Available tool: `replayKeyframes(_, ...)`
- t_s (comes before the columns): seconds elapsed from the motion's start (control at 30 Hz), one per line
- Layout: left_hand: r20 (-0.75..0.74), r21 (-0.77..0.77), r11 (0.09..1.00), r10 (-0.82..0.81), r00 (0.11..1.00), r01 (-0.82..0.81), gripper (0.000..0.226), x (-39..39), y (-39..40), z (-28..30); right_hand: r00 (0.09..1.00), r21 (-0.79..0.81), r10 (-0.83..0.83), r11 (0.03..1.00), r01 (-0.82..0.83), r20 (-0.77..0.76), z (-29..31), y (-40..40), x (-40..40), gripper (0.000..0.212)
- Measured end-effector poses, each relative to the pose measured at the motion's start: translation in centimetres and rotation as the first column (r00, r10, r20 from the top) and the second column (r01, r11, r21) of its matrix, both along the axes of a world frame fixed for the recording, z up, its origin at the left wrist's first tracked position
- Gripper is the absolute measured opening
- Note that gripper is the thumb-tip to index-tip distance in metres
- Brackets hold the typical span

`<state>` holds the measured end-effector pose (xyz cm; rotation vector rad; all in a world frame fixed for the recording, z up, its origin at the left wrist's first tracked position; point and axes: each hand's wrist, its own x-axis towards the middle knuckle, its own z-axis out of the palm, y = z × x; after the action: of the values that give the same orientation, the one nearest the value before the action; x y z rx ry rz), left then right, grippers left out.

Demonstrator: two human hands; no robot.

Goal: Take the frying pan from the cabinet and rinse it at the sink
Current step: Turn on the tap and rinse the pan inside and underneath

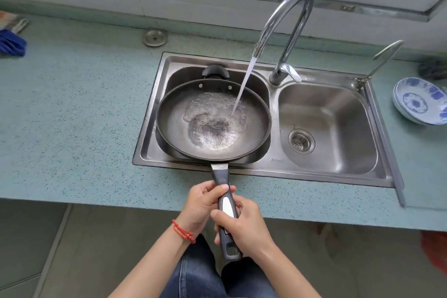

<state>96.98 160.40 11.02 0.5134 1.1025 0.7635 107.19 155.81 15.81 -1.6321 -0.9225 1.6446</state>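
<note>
Both hands, left hand (202, 205) and right hand (244, 227), grip the round black frying pan's (212, 118) handle; water from the chrome tap (285, 29) at one o'clock pours in.

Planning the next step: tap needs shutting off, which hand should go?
Right, probably. The tap lever sits right of the pan, nearer the right hand; the left hand grips the handle closer to the pan.

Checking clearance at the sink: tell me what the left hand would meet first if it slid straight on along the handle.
The left hand, sliding up the handle, would first meet the pan rim where the handle joins it, above the sink front edge. Height above that edge is unclear.
</note>
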Motion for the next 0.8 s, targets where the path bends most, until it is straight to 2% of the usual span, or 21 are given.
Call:
replayKeyframes(0.1,0.044,-0.046,0.999,0.027,0.999,-0.025,0.008,0.4,-0.4,0.3,0.999,0.022,-0.012,1.000,0.012,-0.036,-0.1,-0.6,0.2,0.009)
replayKeyframes(0.23,0.147,-0.179,0.984,0.041,0.988,-0.014,0.024,0.9,-0.6,0.2,0.996,0.052,-0.027,0.998,0.032,-0.090,-0.1,-1.2,0.3,0.009)
replayKeyframes(0.3,0.133,-0.167,0.986,0.039,0.990,-0.017,0.018,0.9,-0.6,0.3,0.994,0.056,-0.029,0.998,0.035,-0.110,-0.2,-1.4,0.3,0.011)
replayKeyframes(0.43,0.037,-0.074,0.995,0.063,0.997,-0.060,0.004,1.3,-0.7,1.0,0.986,0.055,-0.019,0.998,0.028,-0.168,-0.2,-1.4,0.6,0.009)
replayKeyframes(0.57,-0.130,0.035,0.998,0.061,0.990,-0.057,0.023,1.1,-0.5,1.3,0.979,0.038,-0.013,0.999,0.021,-0.205,0.0,-1.3,0.6,0.008)
replayKeyframes(0.63,-0.198,0.099,0.994,0.062,0.978,-0.044,0.012,1.0,-0.4,1.3,0.980,0.027,0.000,1.000,0.005,-0.198,0.1,-1.2,0.5,0.009)
replayKeyframes(0.73,-0.290,0.166,0.986,0.072,0.954,-0.024,0.016,0.9,-0.5,1.3,0.995,-0.023,0.019,0.999,-0.022,-0.103,0.2,-0.9,0.4,0.006)
replayKeyframes(0.8,-0.337,0.193,0.981,0.078,0.938,-0.012,0.017,1.0,-0.9,1.3,0.998,-0.052,0.009,0.999,-0.006,0.055,0.0,-0.9,0.0,0.004)
